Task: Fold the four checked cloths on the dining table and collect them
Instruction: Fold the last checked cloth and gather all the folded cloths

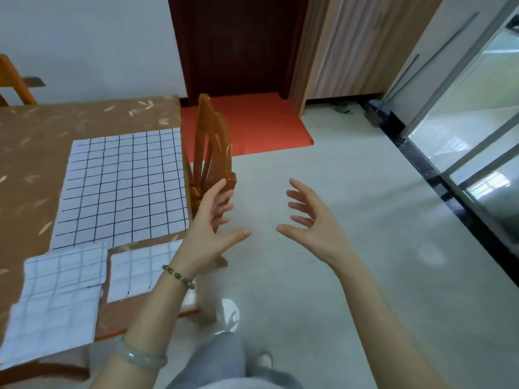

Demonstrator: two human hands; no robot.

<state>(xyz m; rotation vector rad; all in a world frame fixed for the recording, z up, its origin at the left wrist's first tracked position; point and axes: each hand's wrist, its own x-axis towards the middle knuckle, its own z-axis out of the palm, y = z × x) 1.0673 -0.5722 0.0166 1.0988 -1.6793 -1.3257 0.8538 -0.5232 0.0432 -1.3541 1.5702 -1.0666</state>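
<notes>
Three white cloths with dark check lines lie on the dining table, which has a brown leaf-patterned cover. A large one is spread flat near the table's right edge. A smaller one lies at the near right corner, partly behind my left forearm. Another rests at the near edge, left of it. My left hand hovers off the table's right side, fingers spread, holding nothing. My right hand faces it over the floor, also spread and holding nothing.
A wooden chair stands tucked against the table's right side, just behind my left hand. Another chair back shows at the far left. Pale tiled floor lies to the right, with an orange mat before a dark door and glass sliding doors beyond.
</notes>
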